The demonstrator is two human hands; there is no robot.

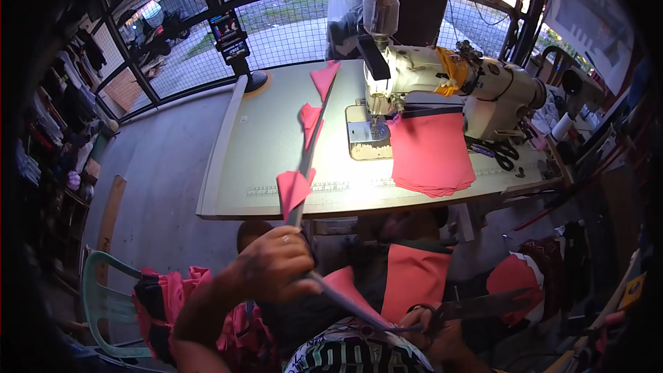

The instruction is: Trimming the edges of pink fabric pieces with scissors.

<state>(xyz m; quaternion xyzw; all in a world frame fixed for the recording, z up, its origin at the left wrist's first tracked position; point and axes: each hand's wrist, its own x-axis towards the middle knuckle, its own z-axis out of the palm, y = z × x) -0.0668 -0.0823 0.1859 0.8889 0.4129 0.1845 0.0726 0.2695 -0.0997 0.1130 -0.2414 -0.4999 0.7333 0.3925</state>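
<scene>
My left hand [279, 264] is closed around a long dark fabric strip [303, 166] in front of the table edge. Pink fabric pieces [294, 191] hang along that strip where it runs up over the tabletop. Below the hand it slants down to my right hand [430, 329], low in the view near my lap. That hand grips a large pair of dark scissors [481, 304], blades pointing right, and the strip's lower part reaches its fingers. Whether the blades touch the strip cannot be made out. A pink piece with black edging [417, 280] lies at my lap.
An industrial sewing machine [424, 70] stands on the table [269, 145], beside a stack of pink fabric [432, 155]. Black-handled scissors [500, 155] lie to its right. A phone on a stand [228, 36] is at the back left. A green plastic chair [96, 300] holds pink and black fabric [166, 300].
</scene>
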